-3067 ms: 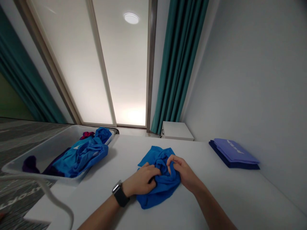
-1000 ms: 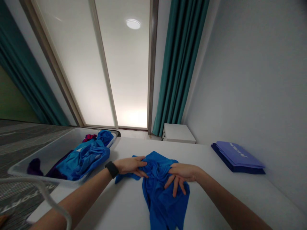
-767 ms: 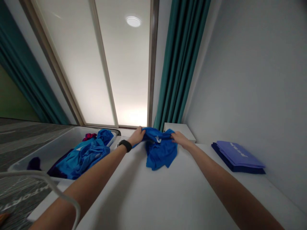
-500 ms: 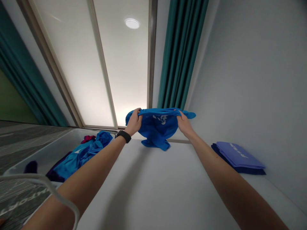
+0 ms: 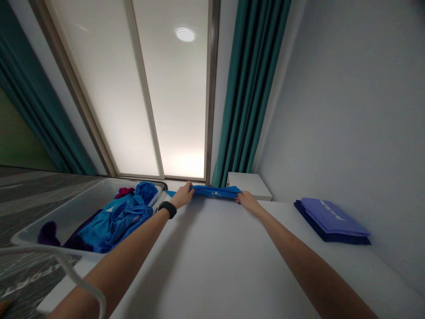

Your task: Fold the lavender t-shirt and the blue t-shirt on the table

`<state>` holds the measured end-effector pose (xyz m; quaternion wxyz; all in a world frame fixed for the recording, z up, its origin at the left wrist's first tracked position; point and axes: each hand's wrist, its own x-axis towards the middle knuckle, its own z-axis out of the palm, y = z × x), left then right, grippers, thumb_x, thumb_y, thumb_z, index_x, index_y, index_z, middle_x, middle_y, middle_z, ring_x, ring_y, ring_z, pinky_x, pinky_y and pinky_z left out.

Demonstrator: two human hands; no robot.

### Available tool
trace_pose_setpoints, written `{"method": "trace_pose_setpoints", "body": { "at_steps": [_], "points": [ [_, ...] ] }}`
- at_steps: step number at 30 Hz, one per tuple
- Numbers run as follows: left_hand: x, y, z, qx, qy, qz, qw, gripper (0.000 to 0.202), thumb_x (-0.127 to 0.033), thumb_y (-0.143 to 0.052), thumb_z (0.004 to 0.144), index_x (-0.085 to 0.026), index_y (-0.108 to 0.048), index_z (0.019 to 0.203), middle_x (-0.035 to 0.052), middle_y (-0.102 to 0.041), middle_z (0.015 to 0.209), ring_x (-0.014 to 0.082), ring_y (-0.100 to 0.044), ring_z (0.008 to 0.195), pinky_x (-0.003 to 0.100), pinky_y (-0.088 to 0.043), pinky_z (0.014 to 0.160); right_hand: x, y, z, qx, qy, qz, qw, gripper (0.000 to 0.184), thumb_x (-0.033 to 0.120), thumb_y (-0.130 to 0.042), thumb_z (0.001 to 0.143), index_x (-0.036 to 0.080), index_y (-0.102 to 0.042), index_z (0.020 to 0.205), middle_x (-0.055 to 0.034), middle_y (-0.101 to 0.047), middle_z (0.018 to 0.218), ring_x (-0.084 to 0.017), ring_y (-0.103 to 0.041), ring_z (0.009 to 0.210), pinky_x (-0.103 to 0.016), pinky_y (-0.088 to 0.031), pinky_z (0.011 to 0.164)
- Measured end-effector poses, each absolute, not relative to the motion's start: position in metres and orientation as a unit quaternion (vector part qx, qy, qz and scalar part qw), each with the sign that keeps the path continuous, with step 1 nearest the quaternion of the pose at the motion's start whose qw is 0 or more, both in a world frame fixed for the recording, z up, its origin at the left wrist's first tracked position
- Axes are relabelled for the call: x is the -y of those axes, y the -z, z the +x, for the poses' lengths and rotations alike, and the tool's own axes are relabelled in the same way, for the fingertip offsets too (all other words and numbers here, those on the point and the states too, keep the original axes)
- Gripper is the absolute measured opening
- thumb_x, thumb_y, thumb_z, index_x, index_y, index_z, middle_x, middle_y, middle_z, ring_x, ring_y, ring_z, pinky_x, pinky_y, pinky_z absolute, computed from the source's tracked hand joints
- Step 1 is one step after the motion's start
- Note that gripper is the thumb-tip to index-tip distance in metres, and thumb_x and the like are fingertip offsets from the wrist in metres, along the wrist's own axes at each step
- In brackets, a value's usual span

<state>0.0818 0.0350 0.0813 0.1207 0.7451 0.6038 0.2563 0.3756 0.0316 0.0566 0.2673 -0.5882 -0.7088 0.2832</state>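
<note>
Your left hand (image 5: 183,196) and right hand (image 5: 246,200) sit at the far edge of the white counter (image 5: 212,266), arms reaching out well apart, with the blue shirt (image 5: 215,192) drawn taut between them into a narrow flattened band. Its small white print (image 5: 216,193) faces you near the middle. The fingers of both hands are closed on the cloth, pinching its two ends, though at this size the separate fingers are hard to make out. The shirt hangs right along the far edge; whether it touches the counter, you cannot tell. A black-strapped watch (image 5: 167,209) sits on your left wrist. Off the counter's left side, just beside your left hand, stands a translucent plastic bin (image 5: 29,235) holding a heap of blue clothes (image 5: 116,223), with a dark purple garment (image 5: 49,235) and a magenta one (image 5: 124,192) tucked in. Near the counter's right edge, against the wall (image 5: 348,110), lies a folded stack of blue-violet cloth (image 5: 332,221). Past the far edge stands a small white cabinet (image 5: 249,186), beside a teal curtain (image 5: 239,88). A white cable (image 5: 63,266) curves across the lower left.
</note>
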Motion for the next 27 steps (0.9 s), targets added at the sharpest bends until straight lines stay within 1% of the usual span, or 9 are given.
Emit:
{"method": "trace_pose_setpoints", "body": {
  "at_steps": [2,5,9,11,13,15,17,20,27],
  "points": [
    [-0.035,-0.087,0.086,-0.605,-0.274,0.739,0.112,0.010,-0.026,-0.042,0.092,-0.020,-0.049,0.091,0.0060,-0.063,0.077,0.0246,-0.063,0.077,0.032,-0.043,0.070,-0.034,-0.058,0.374,0.684,-0.297,-0.594,0.302,0.045,0.028,-0.026,0.095,0.010,-0.063,0.114,-0.0137,-0.071,0.100,-0.019,-0.067,0.090,-0.031,-0.050,0.083],
    [-0.029,-0.104,0.091,-0.606,-0.312,0.726,0.090,0.018,-0.032,-0.035,0.096,-0.020,-0.048,0.099,0.0050,-0.063,0.080,0.0231,-0.062,0.078,0.032,-0.044,0.071,-0.036,-0.072,0.376,0.668,-0.286,-0.589,0.353,0.050,0.029,-0.021,0.095,0.014,-0.060,0.122,-0.0106,-0.070,0.110,-0.018,-0.065,0.100,-0.032,-0.048,0.090],
    [-0.007,-0.108,0.087,-0.573,-0.345,0.742,0.044,0.025,-0.037,-0.035,0.097,-0.020,-0.050,0.107,0.0063,-0.066,0.085,0.0240,-0.065,0.080,0.034,-0.047,0.074,-0.020,-0.086,0.387,0.683,-0.221,-0.576,0.392,0.044,0.030,-0.028,0.093,0.018,-0.064,0.117,-0.0065,-0.070,0.110,-0.021,-0.062,0.105,-0.034,-0.045,0.096],
    [0.008,-0.094,0.079,-0.549,-0.320,0.771,0.047,0.028,-0.037,-0.037,0.096,-0.020,-0.050,0.116,0.0088,-0.069,0.097,0.0251,-0.067,0.086,0.035,-0.049,0.078,-0.002,-0.078,0.396,0.711,-0.191,-0.570,0.366,0.041,0.029,-0.032,0.092,0.019,-0.066,0.111,-0.0069,-0.071,0.106,-0.022,-0.063,0.102,-0.034,-0.045,0.094],
    [0.023,-0.070,0.069,-0.522,-0.274,0.804,0.074,0.039,-0.034,-0.044,0.093,-0.021,-0.042,0.130,0.0101,-0.066,0.118,0.0260,-0.066,0.099,0.038,-0.050,0.085,0.020,-0.059,0.406,0.743,-0.175,-0.567,0.308,0.039,0.028,-0.034,0.092,0.019,-0.068,0.108,-0.0074,-0.072,0.102,-0.023,-0.064,0.098,-0.036,-0.047,0.091],
    [0.035,-0.043,0.058,-0.518,-0.224,0.822,0.083,0.050,-0.026,-0.047,0.090,-0.022,-0.037,0.139,0.0105,-0.060,0.131,0.0276,-0.061,0.113,0.041,-0.049,0.092,0.041,-0.034,0.416,0.778,-0.168,-0.558,0.235,0.039,0.024,-0.035,0.091,0.020,-0.065,0.116,-0.0074,-0.072,0.103,-0.024,-0.065,0.096,-0.037,-0.048,0.089],
    [0.045,-0.023,0.051,-0.517,-0.177,0.834,0.082,0.041,-0.024,-0.044,0.091,-0.020,-0.049,0.132,0.0116,-0.057,0.136,0.0286,-0.059,0.118,0.044,-0.047,0.098,0.058,-0.009,0.423,0.817,-0.132,-0.533,0.175,0.043,0.020,-0.039,0.090,0.020,-0.059,0.127,-0.0095,-0.068,0.117,-0.024,-0.062,0.107,-0.039,-0.046,0.096],
    [0.056,-0.011,0.047,-0.509,-0.140,0.846,0.076,0.036,-0.026,-0.038,0.096,-0.020,-0.058,0.125,0.0116,-0.058,0.136,0.0285,-0.060,0.117,0.044,-0.047,0.099,0.077,0.014,0.428,0.847,-0.030,-0.516,0.122,0.050,0.016,-0.041,0.088,0.014,-0.051,0.137,-0.0149,-0.063,0.127,-0.026,-0.057,0.117,-0.046,-0.041,0.103],
    [0.104,-0.012,0.053,-0.486,-0.080,0.870,-0.006,0.037,-0.007,-0.041,0.088,-0.021,-0.063,0.115,0.0115,-0.067,0.122,0.0263,-0.068,0.097,0.041,-0.052,0.087,0.127,0.017,0.414,0.846,0.120,-0.514,0.074,0.045,0.013,-0.049,0.086,0.013,-0.058,0.130,-0.0173,-0.069,0.112,-0.030,-0.060,0.109,-0.046,-0.045,0.099]
  ]
}}
